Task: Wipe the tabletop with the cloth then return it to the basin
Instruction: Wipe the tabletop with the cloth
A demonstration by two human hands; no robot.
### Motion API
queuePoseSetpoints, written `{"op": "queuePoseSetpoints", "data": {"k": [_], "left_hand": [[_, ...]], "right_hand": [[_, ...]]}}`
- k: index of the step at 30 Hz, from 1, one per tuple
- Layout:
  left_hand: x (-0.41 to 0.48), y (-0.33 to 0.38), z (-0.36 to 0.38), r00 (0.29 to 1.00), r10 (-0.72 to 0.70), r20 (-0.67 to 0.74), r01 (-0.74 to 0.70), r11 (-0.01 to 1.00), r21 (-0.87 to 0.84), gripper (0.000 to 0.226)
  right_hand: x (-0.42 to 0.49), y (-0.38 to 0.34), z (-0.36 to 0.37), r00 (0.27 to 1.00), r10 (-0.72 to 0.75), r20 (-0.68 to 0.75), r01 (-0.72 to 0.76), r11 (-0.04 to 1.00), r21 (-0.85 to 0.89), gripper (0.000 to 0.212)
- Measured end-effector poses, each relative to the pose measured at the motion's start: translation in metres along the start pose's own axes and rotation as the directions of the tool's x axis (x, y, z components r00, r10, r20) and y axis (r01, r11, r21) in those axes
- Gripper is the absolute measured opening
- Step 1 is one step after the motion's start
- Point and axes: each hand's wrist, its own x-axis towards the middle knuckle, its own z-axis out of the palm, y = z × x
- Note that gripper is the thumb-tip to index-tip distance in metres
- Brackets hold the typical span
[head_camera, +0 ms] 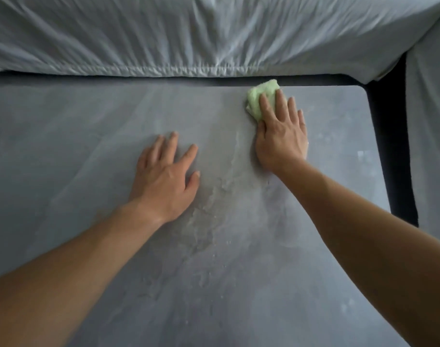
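Two hands on table: your right hand flat, fingers spread, pressing cloth at far edge; left hand open, empty, bracing. Cloth looks soft, light, damp: bunches easily. Pinch bunched middle to lift. Basin not in view.

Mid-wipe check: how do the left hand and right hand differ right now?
The right hand presses flat on the green cloth; the left hand has nothing under it but bare tabletop. The right hand reaches far, near the table's back edge; the left hand sits nearer the middle. The left hand's fingers are spread, the right hand's closer together. Both lie palm-down, neither closed in a grip.
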Motion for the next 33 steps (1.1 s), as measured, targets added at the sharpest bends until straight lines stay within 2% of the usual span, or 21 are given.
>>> {"op": "queuePoseSetpoints", "data": {"k": [2, 4, 6, 9, 10, 12, 14, 16, 17, 19, 21, 22, 23, 25, 27, 29, 31, 33], "left_hand": [[-0.001, 0.0, -0.002, 1.0, -0.001, 0.009, 0.001, 1.0, 0.004, 0.062], [-0.002, 0.002, -0.002, 1.0, -0.009, 0.016, 0.009, 1.0, 0.008, 0.062], [-0.002, 0.003, -0.002, 1.0, -0.011, 0.024, 0.011, 1.0, 0.007, 0.063], [-0.002, 0.002, -0.001, 1.0, -0.01, 0.029, 0.01, 1.0, 0.011, 0.063], [-0.002, 0.002, 0.0, 0.999, -0.01, 0.031, 0.009, 1.0, 0.012, 0.063], [-0.002, 0.002, -0.001, 0.999, -0.006, 0.036, 0.006, 1.0, 0.008, 0.063], [-0.001, 0.0, 0.0, 0.999, 0.006, 0.032, -0.006, 1.0, 0.0, 0.063], [-0.002, -0.002, 0.0, 1.0, 0.011, 0.024, -0.011, 1.0, -0.009, 0.063], [-0.002, -0.002, 0.0, 1.0, 0.011, 0.022, -0.011, 1.0, -0.013, 0.063], [-0.002, -0.003, 0.001, 1.0, 0.016, 0.02, -0.015, 0.999, -0.029, 0.064], [-0.002, -0.005, 0.002, 1.0, 0.018, 0.008, -0.017, 0.998, -0.065, 0.066], [-0.003, -0.006, 0.002, 1.0, 0.023, 0.004, -0.023, 0.996, -0.088, 0.068], [-0.004, -0.008, 0.001, 1.0, 0.026, -0.002, -0.026, 0.994, -0.107, 0.069], [-0.008, -0.014, -0.002, 1.0, -0.001, -0.025, -0.002, 0.994, -0.11, 0.069], [-0.015, -0.02, -0.003, 0.998, -0.05, -0.045, 0.046, 0.995, -0.086, 0.067], [-0.022, -0.023, -0.002, 0.998, -0.054, -0.032, 0.052, 0.997, -0.065, 0.067], [-0.026, -0.025, 0.002, 0.999, -0.034, -0.013, 0.033, 0.998, -0.048, 0.069], [-0.027, -0.025, 0.005, 1.0, -0.025, -0.007, 0.025, 0.999, -0.035, 0.07]], "right_hand": [[-0.021, -0.006, 0.003, 0.975, -0.22, 0.034, 0.22, 0.975, -0.011, 0.058], [-0.03, 0.001, 0.002, 0.936, -0.342, 0.081, 0.343, 0.939, -0.002, 0.057], [-0.007, 0.009, -0.003, 0.966, -0.25, 0.072, 0.25, 0.968, 0.005, 0.056], [0.027, -0.003, -0.006, 0.999, 0.033, 0.027, -0.034, 0.998, 0.055, 0.058], [0.025, -0.014, -0.004, 0.999, 0.037, 0.01, -0.038, 0.998, 0.054, 0.06], [0.003, -0.032, 0.004, 0.989, -0.146, 0.0, 0.146, 0.988, 0.048, 0.063], [-0.021, -0.033, 0.009, 0.933, -0.358, 0.045, 0.357, 0.934, 0.024, 0.062], [-0.017, -0.022, 0.005, 0.906, -0.413, 0.096, 0.414, 0.91, 0.014, 0.059], [-0.004, -0.019, 0.003, 0.921, -0.379, 0.084, 0.38, 0.925, 0.012, 0.058], [0.025, -0.025, 0.0, 0.977, -0.208, 0.042, 0.206, 0.977, 0.047, 0.058], [0.035, -0.049, 0.004, 0.995, -0.103, 0.01, 0.102, 0.992, 0.079, 0.06], [0.029, -0.061, 0.007, 0.99, -0.144, 0.003, 0.144, 0.987, 0.072, 0.061], [0.019, -0.069, 0.011, 0.969, -0.245, 0.019, 0.243, 0.968, 0.058, 0.061], [-0.008, -0.067, 0.014, 0.886, -0.455, 0.09, 0.455, 0.89, 0.022, 0.059], [-0.013, -0.05, 0.007, 0.835, -0.53, 0.145, 0.533, 0.846, 0.019, 0.057], [0.008, -0.039, 0.001, 0.891, -0.439, 0.117, 0.442, 0.897, -0.001, 0.058], [0.027, -0.045, 0.0, 0.966, -0.248, 0.075, 0.247, 0.969, 0.017, 0.06], [0.02, -0.066, 0.006, 0.986, -0.166, 0.03, 0.165, 0.986, 0.036, 0.06]]}}
